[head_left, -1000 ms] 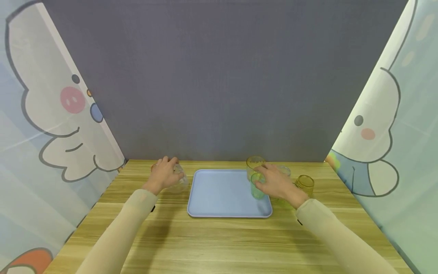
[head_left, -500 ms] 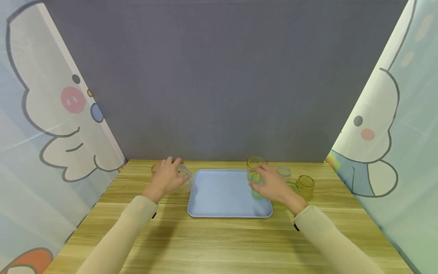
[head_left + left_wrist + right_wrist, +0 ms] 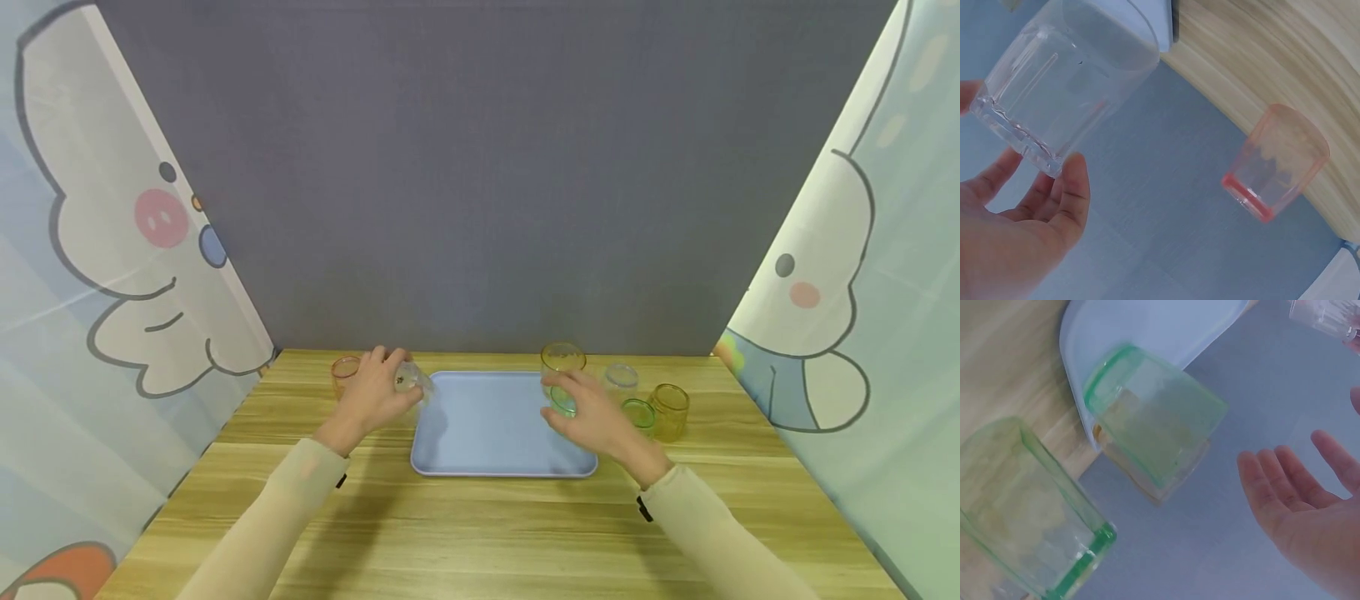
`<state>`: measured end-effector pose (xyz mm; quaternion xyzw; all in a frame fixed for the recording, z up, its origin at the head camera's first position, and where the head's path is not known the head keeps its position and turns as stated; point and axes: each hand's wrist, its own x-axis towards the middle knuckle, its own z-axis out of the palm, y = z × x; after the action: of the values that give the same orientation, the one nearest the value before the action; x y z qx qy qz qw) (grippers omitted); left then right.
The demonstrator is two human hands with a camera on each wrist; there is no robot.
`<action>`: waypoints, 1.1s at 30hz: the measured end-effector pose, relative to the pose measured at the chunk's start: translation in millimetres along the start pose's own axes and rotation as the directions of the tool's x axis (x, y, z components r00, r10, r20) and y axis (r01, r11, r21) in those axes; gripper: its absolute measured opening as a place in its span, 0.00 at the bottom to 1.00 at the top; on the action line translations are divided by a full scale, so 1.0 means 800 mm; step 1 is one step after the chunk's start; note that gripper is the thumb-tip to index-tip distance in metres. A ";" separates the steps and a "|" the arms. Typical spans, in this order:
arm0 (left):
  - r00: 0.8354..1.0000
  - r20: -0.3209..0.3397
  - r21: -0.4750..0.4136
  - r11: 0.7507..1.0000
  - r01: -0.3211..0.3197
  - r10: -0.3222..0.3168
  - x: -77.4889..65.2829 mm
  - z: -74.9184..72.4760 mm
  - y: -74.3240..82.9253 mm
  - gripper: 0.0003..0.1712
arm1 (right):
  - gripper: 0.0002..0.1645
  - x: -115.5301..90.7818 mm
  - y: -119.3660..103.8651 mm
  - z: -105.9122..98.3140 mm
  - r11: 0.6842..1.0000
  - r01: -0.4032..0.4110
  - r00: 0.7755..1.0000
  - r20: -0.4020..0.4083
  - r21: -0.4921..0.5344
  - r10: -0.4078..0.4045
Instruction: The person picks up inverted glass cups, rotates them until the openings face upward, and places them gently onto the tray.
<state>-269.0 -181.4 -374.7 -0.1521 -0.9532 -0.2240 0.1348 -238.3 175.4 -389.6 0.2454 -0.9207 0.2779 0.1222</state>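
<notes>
My left hand (image 3: 369,398) grips a clear drinking glass (image 3: 1066,81) by its thick base, with thumb and fingertips around it. The glass is tilted over the left edge of the pale blue tray (image 3: 487,429), its mouth pointing away from the palm. On the tray's right side a green glass (image 3: 1160,419) stands base down. My right hand (image 3: 596,417) hovers beside it, fingers loosely bent and apart from the glass in the right wrist view. Behind the green glass, a taller yellow-rimmed glass (image 3: 562,357) stands at the tray's back right corner.
Right of the tray are a clear glass (image 3: 621,379), another green glass (image 3: 637,412) and an amber glass (image 3: 670,410). A pinkish-orange glass (image 3: 1279,165) stands mouth down on the table left of the tray. A grey panel (image 3: 480,183) closes off the table's back.
My left hand has carried the clear glass rightward to the tray's left edge. My right hand has come off the green glass and shifted slightly left, uncovering the glasses to its right.
</notes>
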 end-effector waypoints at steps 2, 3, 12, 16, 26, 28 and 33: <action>1.000 -0.009 -0.012 1.000 0.005 -0.005 -0.001 0.000 0.001 0.27 | 0.27 -0.002 -0.001 0.002 1.000 -0.001 1.000 -0.003 0.017 0.002; 1.000 -0.013 -0.023 1.000 0.010 -0.011 -0.002 0.000 0.001 0.27 | 0.28 -0.003 -0.001 0.003 1.000 -0.004 1.000 -0.005 0.026 0.004; 0.997 -0.043 -0.161 0.986 0.051 -0.058 -0.006 0.004 0.000 0.28 | 0.27 -0.006 0.003 0.010 0.999 -0.009 1.000 -0.013 0.040 0.010; 0.995 -0.038 -0.221 0.972 0.076 -0.087 -0.007 0.006 0.001 0.28 | 0.27 -0.006 0.000 0.012 0.998 -0.011 1.000 -0.013 0.066 0.012; 0.993 -0.068 -0.370 0.926 0.069 -0.101 -0.011 0.006 0.006 0.26 | 0.29 -0.004 -0.004 0.019 0.980 -0.048 0.999 0.007 0.191 0.048; 0.991 -0.081 -0.400 0.914 0.064 -0.104 -0.011 0.006 0.007 0.26 | 0.29 -0.002 -0.005 0.020 0.973 -0.052 0.999 0.001 0.225 0.053; 0.990 -0.088 -0.470 0.881 0.055 -0.109 -0.012 0.010 0.005 0.26 | 0.30 0.000 -0.008 0.023 0.945 -0.082 0.996 -0.008 0.315 0.090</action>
<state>-260.7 -176.6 -382.9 -0.1267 -0.8680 -0.4599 0.1377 -236.6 160.3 -401.3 0.2182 -0.8730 0.4288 0.0797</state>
